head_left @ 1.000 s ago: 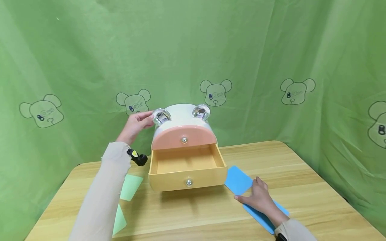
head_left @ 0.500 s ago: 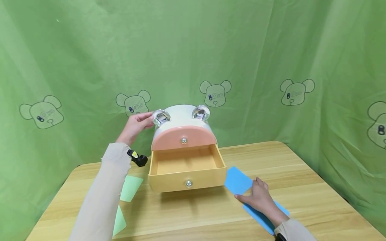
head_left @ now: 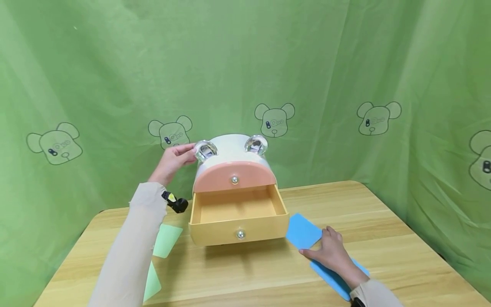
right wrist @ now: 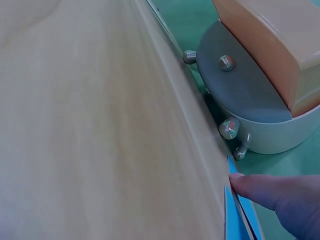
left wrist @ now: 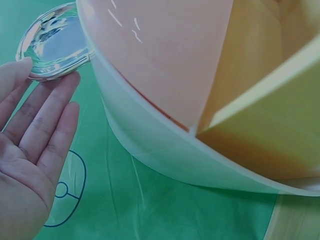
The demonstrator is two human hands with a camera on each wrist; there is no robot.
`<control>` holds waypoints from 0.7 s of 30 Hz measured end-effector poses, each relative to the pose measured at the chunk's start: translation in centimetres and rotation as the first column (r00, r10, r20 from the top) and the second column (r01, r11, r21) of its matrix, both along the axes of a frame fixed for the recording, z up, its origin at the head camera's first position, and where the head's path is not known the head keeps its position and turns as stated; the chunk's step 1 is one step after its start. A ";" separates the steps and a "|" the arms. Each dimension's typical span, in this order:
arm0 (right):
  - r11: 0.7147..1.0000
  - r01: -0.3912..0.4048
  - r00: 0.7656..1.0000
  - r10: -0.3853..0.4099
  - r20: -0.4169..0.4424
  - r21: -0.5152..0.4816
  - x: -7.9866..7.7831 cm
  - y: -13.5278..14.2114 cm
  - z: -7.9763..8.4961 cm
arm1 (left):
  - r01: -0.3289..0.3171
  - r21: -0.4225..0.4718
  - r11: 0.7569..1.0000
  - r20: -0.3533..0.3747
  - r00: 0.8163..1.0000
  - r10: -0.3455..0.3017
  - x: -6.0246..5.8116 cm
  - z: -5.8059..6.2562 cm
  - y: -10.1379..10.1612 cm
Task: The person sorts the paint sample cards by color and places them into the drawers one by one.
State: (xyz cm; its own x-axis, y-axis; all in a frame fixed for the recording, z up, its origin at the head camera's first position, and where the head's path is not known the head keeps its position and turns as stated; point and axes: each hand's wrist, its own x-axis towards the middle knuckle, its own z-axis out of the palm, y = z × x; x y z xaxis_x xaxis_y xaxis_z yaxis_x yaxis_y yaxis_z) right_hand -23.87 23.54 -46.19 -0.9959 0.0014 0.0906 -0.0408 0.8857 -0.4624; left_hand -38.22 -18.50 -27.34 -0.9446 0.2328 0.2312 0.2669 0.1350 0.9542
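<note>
A white bear-shaped drawer box (head_left: 234, 147) stands at the back middle, its pink top drawer (head_left: 220, 175) shut and its yellow drawer (head_left: 218, 230) pulled out, with nothing inside. My left hand (head_left: 172, 162) pinches the left shiny clear ear (head_left: 206, 150); in the left wrist view the thumb lies on the ear's front, the other fingers behind. On the right, my right hand (head_left: 333, 251) rests low over the table, thumb and fingers spread at the near edge of a blue sheet (head_left: 303, 230). A second blue sheet (head_left: 333, 279) lies partly hidden under that hand and wrist.
Two pale green sheets (head_left: 166, 240) lie on the wooden table (head_left: 245, 285), partly behind my left arm. The right wrist view shows the box's grey bottom drawer (right wrist: 240, 85) and short metal feet (right wrist: 230, 128). A green curtain (head_left: 230, 64) with bear prints surrounds the table.
</note>
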 end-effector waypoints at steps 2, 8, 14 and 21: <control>1.000 -0.005 1.000 0.005 -0.007 -0.004 -0.1 0.2 0.0 | -0.007 -0.001 1.000 0.004 1.000 0.007 0.0 0.0 -0.1; 0.999 -0.006 0.998 0.004 -0.058 -0.039 -0.3 0.7 -0.1 | -0.017 -0.006 1.000 0.007 1.000 0.017 0.0 0.1 -0.1; 0.997 0.014 0.996 -0.020 -0.089 -0.074 -0.6 1.0 0.0 | -0.015 0.018 1.000 0.006 1.000 0.015 -0.3 0.0 0.1; 0.980 0.045 0.998 -0.053 -0.033 -0.196 -0.8 1.5 -0.1 | -0.017 0.017 1.000 0.005 1.000 0.017 -0.3 -0.2 0.0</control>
